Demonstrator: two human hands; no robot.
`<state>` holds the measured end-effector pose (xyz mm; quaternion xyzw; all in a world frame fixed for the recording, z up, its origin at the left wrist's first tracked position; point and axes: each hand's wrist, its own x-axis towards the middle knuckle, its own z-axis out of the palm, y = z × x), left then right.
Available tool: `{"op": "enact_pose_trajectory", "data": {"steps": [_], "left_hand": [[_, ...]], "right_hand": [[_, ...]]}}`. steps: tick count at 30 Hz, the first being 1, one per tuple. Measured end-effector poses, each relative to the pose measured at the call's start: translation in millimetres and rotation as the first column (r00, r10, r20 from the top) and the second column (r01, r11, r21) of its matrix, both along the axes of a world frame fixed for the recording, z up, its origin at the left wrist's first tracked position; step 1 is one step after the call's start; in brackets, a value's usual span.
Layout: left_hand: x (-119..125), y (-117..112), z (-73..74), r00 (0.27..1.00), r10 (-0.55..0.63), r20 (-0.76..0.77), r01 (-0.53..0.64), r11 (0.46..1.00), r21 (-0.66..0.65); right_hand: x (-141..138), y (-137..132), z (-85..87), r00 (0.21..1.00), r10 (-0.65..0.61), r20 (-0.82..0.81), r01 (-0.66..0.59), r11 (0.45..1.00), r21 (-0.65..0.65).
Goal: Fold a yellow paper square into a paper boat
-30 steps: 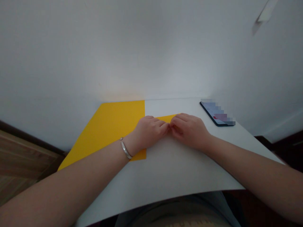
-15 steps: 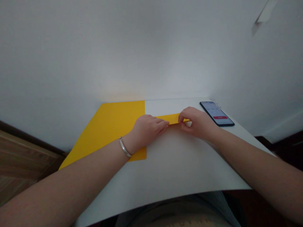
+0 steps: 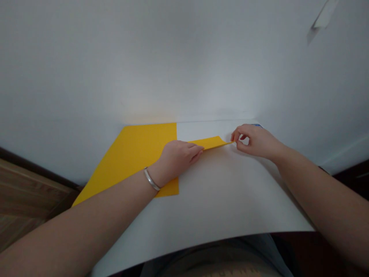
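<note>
- We judge the yellow strip point(image 3: 211, 142) light, easily creased, best held by its edges.
- Our left hand point(image 3: 179, 158) clamps fingers on it; our right hand point(image 3: 258, 141) pinches its tip.

A broad stretch of open desk point(image 3: 230, 200) is left between the forearms, and it can be entered over the near edge. Farther in, the way is blocked by a yellow paper strip point(image 3: 211, 143), covered at its left end by the left hand point(image 3: 180, 159) and pinched at the other by the right hand point(image 3: 256, 140). Beyond it, only a narrow lane is left before the far edge, where passage is stopped by the wall point(image 3: 184, 57). The left and right edges are each crossed by a forearm.
</note>
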<state>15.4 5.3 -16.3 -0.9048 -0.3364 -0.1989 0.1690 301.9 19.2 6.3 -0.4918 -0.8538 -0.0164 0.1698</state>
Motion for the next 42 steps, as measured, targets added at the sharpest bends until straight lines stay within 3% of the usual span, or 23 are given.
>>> {"op": "enact_pose_trajectory", "data": {"steps": [4,7,12,18,23,34,42], "left_hand": [[-0.6,1.1,-1.7,0.999,0.010,0.039,-0.011,1.000,0.013],[1.2,1.7,-1.5,0.999,0.006,0.045,-0.006,1.000,0.013],[4.3,4.3,-0.6,0.998,-0.003,0.063,0.001,1.000,0.030],[8.6,7.5,2.7,0.994,-0.093,0.060,0.089,0.994,0.068],[15.1,7.8,5.3,0.983,-0.185,0.013,0.183,0.979,0.094],[13.3,11.6,3.3,0.987,-0.158,0.036,0.155,0.986,0.066],[9.2,11.2,5.5,0.998,0.058,-0.003,-0.058,0.998,0.025]], "right_hand": [[-4.4,-4.1,1.2,0.993,-0.077,-0.085,0.078,0.997,0.012],[-16.7,-11.5,0.4,0.989,0.007,-0.145,0.002,0.998,0.067],[-39.2,-22.6,-3.2,0.996,0.090,-0.016,-0.083,0.959,0.271],[-56.2,-28.8,-8.9,0.992,0.097,0.075,-0.119,0.917,0.381],[-64.6,-31.5,-9.3,0.974,0.175,0.141,-0.223,0.847,0.483],[-66.3,-30.9,-10.6,0.963,0.253,0.091,-0.264,0.830,0.491],[-50.4,-21.2,-7.4,0.937,0.344,-0.058,-0.301,0.880,0.368]]}}
